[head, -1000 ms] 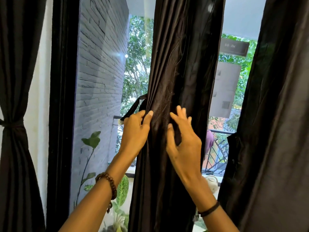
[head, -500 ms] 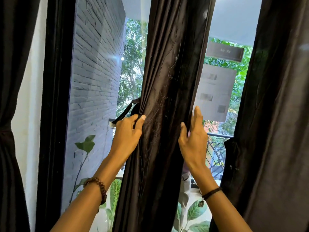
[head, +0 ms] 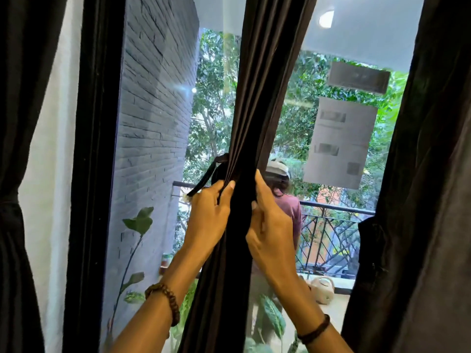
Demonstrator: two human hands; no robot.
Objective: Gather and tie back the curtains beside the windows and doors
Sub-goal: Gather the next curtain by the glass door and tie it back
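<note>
Two hands close on the middle curtain (head: 257, 98) from either side, squeezing it into one narrow bundle of folds. The left hand (head: 209, 217) has its fingers curled round the bundle's left edge, thumb tip pressed to the front. The right hand (head: 270, 235) wraps the right edge, with one finger lying straight up along the cloth. A dark tie strap (head: 201, 183) loops out from behind the bundle just above the left hand and slants down past its knuckles; whether the hand holds it I cannot tell. A beaded bracelet (head: 165, 301) circles the left wrist and a thin dark band (head: 314, 332) the right.

The bundle hangs in front of the window glass. Beyond it are a grey brick wall (head: 153, 123), leafy plants (head: 139, 221), a balcony railing (head: 336, 225) and a person in a pink top (head: 289, 207). A black frame (head: 94, 149) stands to the left. The far left curtain (head: 15, 98) is cinched at its middle, and the right curtain (head: 420, 225) hangs close to the camera.
</note>
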